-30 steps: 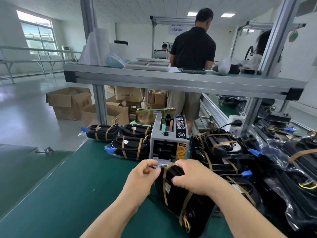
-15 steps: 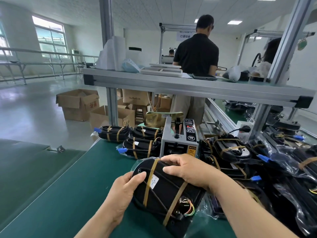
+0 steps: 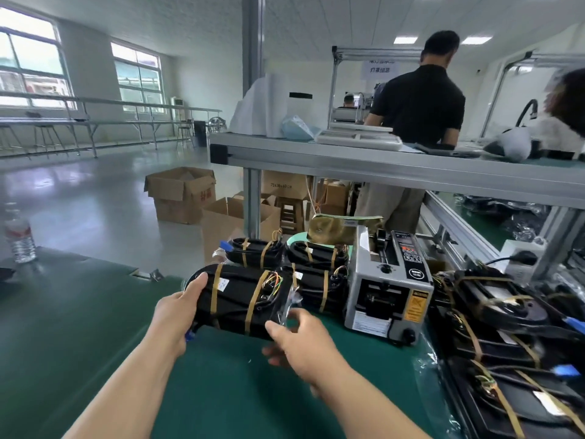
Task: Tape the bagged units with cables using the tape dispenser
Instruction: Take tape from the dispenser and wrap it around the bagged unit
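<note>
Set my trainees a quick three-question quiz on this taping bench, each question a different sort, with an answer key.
1. True or false: the tape dispenser stands to the right of the held bagged unit.
2. What stands at the picture's far left edge? A) water bottle B) scissors C) kettle
3. Which hand grips the unit's rounded end?
Key: 1 true; 2 A; 3 the left hand.
</note>
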The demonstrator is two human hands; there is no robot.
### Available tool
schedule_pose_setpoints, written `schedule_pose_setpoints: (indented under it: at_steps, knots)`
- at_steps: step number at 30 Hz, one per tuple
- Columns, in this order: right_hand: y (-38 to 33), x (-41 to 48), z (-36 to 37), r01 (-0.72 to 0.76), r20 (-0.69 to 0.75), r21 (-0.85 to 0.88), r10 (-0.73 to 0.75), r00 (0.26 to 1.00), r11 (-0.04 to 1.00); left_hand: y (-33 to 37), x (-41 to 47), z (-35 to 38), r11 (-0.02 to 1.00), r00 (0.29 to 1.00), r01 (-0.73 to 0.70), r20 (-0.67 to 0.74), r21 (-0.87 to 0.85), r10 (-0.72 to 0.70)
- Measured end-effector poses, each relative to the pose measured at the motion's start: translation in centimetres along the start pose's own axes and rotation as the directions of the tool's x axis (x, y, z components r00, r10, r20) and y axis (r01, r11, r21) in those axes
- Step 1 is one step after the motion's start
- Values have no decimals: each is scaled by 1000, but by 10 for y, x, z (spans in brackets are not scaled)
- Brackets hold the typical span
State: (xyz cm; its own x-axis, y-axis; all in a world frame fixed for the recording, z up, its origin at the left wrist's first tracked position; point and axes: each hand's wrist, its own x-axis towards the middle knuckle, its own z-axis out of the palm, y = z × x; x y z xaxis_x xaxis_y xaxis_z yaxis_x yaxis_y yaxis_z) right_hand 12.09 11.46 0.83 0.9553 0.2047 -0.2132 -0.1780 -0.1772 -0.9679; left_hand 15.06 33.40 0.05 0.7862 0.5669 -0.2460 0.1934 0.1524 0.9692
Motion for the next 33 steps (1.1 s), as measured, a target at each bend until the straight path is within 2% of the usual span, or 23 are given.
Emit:
schedule_pose_setpoints:
  at_steps: [3,6,12,18,22,26,29,33]
  knots:
    - [-11,27,24,-19,-17,49,20,1000,999,9,27,-5,998,999,-39,-15,50,40]
    - [-22,56,42,-20,-33,111,24,999,994,12,49,-3,982,985,-170,5,84,170]
    - [-23,109,61,-44,-87,76,50,995,996,7,89,13,955,965,-248,-51,163,259]
    - [-10,124,74,-100,-134,0,99,986,995,-3,120,33,962,978,-209,12,174,210]
    - [-4,125,85,-69,-194,-30,62,979,997,-1,125,46,957,978,-207,25,203,207]
    - [1,119,96,-28,-302,22,33,953,999,-5,120,51,928,989,-140,-3,344,150]
    - [6,110,101,-30,-313,44,42,949,999,-7,117,52,893,991,-113,-19,435,134]
    - [6,104,97,-57,-265,22,60,962,998,-1,116,52,746,993,14,-100,665,69]
